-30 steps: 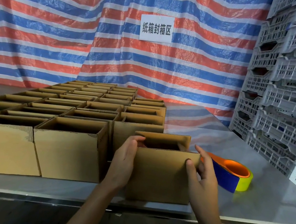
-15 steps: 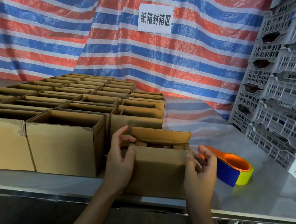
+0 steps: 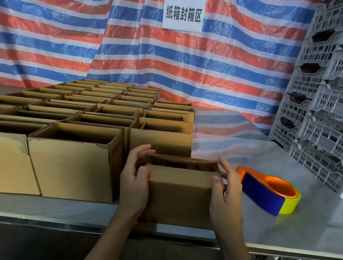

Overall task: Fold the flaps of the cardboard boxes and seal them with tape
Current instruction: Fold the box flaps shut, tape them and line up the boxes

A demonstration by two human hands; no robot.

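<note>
At the near edge of the shiny steel table (image 3: 307,230), the small brown cardboard box (image 3: 178,195) stands just beside the rows of open-topped brown cardboard boxes (image 3: 72,159), probably for working room. The left hand (image 3: 135,182) and right hand (image 3: 226,196) clasp its sides, thumbs on the near flap and fingers half curled toward the far flap, seemingly to fold both inward. The orange-and-blue tape dispenser with a yellow roll (image 3: 268,193) lies near on the right, handy for sealing.

Bare left hand (image 3: 135,180), right hand (image 3: 226,198), forearms (image 3: 107,247)
</note>
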